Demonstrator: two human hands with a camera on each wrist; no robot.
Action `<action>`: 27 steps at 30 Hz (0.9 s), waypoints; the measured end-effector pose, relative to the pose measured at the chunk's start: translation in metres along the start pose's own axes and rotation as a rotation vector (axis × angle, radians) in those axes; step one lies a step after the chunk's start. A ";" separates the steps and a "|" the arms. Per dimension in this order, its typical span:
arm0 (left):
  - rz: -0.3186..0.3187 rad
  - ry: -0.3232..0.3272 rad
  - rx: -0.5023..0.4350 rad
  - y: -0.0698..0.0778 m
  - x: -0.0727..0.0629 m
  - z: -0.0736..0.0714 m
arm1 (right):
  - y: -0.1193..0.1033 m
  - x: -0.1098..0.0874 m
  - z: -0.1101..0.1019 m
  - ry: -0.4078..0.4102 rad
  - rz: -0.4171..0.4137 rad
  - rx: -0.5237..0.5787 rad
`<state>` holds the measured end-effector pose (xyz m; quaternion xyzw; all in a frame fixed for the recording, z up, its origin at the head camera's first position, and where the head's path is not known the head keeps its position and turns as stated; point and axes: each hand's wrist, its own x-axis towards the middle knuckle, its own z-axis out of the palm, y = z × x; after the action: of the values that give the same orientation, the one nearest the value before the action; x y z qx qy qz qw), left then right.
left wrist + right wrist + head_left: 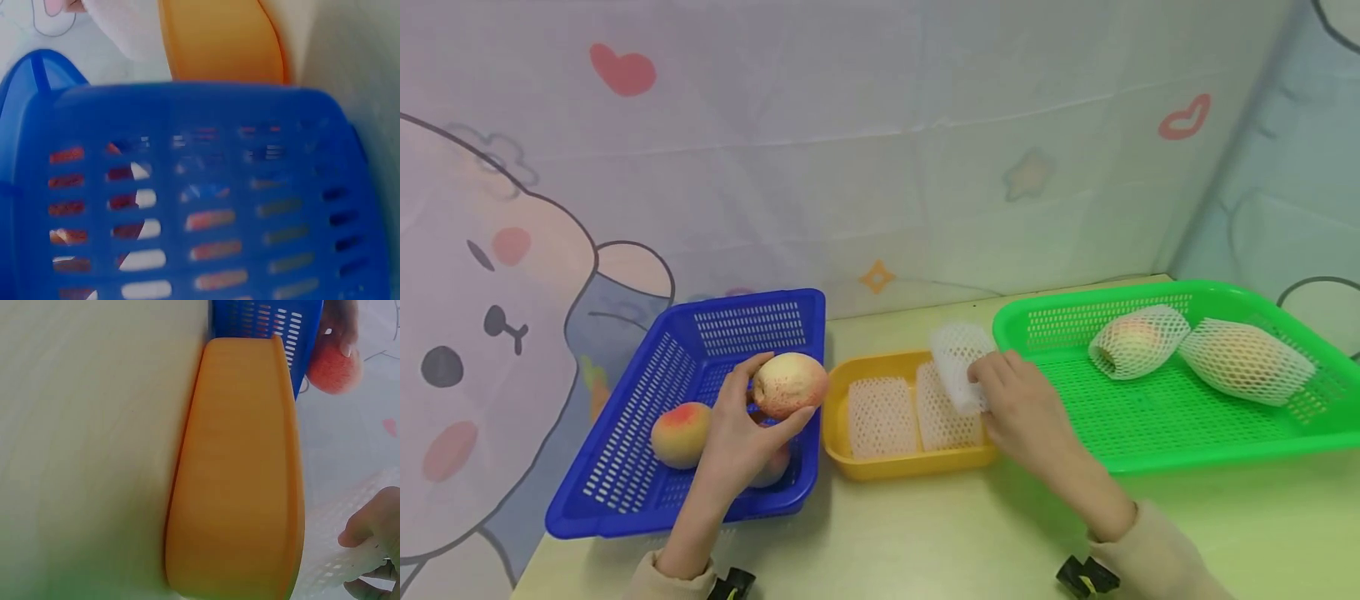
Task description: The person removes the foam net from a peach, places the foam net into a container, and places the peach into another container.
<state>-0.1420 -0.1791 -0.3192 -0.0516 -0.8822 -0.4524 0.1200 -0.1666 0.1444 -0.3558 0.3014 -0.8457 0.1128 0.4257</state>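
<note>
A yellow-and-red peach (792, 385) is held between the fingers and thumb of my left hand (733, 433), raised over the right side of the blue basket (580, 521). My right hand (1026, 404) pinches a white foam net sleeve (958, 362) above the right end of the yellow tray (910, 471). In the right wrist view, the fingers grip that foam net sleeve (331, 572) near the tray's side. More foam net sleeves (882, 417) lie flat inside the tray. The left wrist view mostly shows the basket's slotted wall (206, 103); the left hand is hidden there.
Another peach (679, 435) lies in the blue basket, with one more (772, 468) partly behind my left hand. On the right, a green basket (1120, 458) holds two net-wrapped peaches (1138, 340). A printed cloth (820, 150) hangs behind the table.
</note>
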 end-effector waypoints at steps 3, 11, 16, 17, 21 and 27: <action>0.001 0.006 0.039 -0.003 0.002 -0.004 | -0.001 0.000 0.004 0.007 -0.027 -0.073; -0.071 0.042 0.214 -0.006 0.007 -0.005 | -0.002 0.002 0.012 0.034 -0.090 -0.231; -0.086 0.073 0.386 -0.007 0.009 -0.002 | -0.003 -0.002 0.018 -0.039 -0.091 -0.256; -0.082 0.077 0.410 -0.008 0.010 -0.001 | -0.003 -0.003 0.019 -0.058 -0.090 -0.250; -0.064 0.072 0.459 -0.010 0.010 0.000 | -0.004 -0.006 0.020 -0.159 -0.072 -0.255; -0.035 0.026 0.489 -0.013 0.010 0.001 | -0.006 -0.009 0.021 -0.236 -0.059 -0.248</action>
<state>-0.1546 -0.1863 -0.3270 0.0004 -0.9646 -0.2279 0.1326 -0.1724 0.1338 -0.3759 0.2823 -0.8880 -0.0410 0.3606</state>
